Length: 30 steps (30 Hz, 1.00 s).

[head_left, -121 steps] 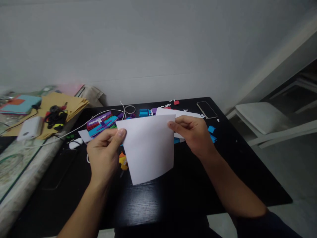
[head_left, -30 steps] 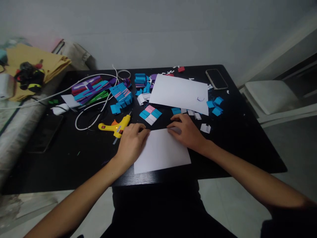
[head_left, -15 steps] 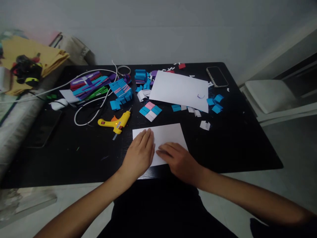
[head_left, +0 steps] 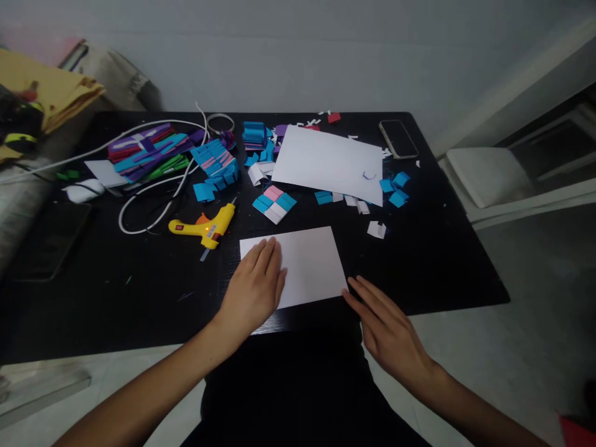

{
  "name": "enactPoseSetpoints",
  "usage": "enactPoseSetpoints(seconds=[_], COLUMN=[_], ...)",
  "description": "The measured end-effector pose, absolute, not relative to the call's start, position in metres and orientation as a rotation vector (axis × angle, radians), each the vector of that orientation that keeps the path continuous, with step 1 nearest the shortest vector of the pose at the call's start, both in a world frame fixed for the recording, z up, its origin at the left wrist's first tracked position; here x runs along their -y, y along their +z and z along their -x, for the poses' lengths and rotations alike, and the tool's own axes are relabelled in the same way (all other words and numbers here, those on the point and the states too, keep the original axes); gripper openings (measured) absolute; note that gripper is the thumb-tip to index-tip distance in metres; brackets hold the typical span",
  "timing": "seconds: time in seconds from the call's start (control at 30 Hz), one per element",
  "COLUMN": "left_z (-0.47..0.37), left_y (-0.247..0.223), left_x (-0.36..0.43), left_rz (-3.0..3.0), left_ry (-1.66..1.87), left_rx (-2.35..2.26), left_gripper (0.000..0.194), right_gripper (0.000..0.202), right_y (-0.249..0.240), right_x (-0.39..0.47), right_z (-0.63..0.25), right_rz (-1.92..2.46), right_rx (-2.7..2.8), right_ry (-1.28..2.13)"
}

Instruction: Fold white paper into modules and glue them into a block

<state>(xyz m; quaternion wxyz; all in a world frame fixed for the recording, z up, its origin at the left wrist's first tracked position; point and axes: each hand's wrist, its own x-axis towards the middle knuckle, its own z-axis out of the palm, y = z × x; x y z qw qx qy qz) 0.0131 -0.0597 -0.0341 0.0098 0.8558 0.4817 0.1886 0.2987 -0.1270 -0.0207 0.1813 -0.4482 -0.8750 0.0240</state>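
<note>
A white sheet of paper [head_left: 310,261] lies near the front edge of the black table [head_left: 153,310]. My left hand [head_left: 256,276] rests flat on the sheet's left part, its fingers stretched out. At the sheet's lower right corner, the fingertips of my right hand [head_left: 384,323] touch or nearly touch the edge; this hand is open with fingers extended. Just beyond the sheet sits a woven square of pink, blue and white paper [head_left: 274,203]. A yellow glue gun [head_left: 205,226] with an orange trigger lies left of it, a small light glowing on its body.
A larger white sheet [head_left: 328,162] covers paper bits at the back. Folded blue pieces [head_left: 395,188], a phone [head_left: 398,139] and a white scrap [head_left: 377,230] lie to the right. Bundled coloured strips [head_left: 149,152] and a white cable [head_left: 123,214] occupy the back left.
My right hand has slid rightward across the sheet to its lower right corner. My left hand stays on the sheet's left part. The whole view has shifted slightly.
</note>
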Motion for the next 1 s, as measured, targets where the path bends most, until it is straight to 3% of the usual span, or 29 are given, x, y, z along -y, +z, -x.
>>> enactPoseSetpoints(seconds=[0.2, 0.43, 0.7, 0.83, 1.0], left_z=[-0.014, -0.015, -0.015, -0.018, -0.029], left_y=[-0.035, -0.033, -0.033, -0.028, -0.021], left_x=[0.060, 0.060, 0.056, 0.070, 0.107], left_rz=[-2.710, -2.721, -2.641, -2.708, -2.743], left_ry=[0.539, 0.576, 0.596, 0.661, 0.561], left_rx=[-1.516, -1.536, -1.548, -1.477, -1.245], left_gripper=[0.050, 0.047, 0.046, 0.037, 0.047], right_gripper=[0.043, 0.043, 0.057, 0.057, 0.058], right_y=[-0.015, -0.012, -0.032, -0.034, -0.038], right_x=[0.121, 0.054, 0.021, 0.023, 0.023], right_z=[-0.308, -0.246, -0.216, -0.218, -0.218], right_rz=[1.284, 1.208, 1.262, 1.270, 1.256], right_rx=[2.341, 2.330, 2.551, 2.557, 2.537], right_ry=[0.053, 0.221, 0.308, 0.314, 0.333])
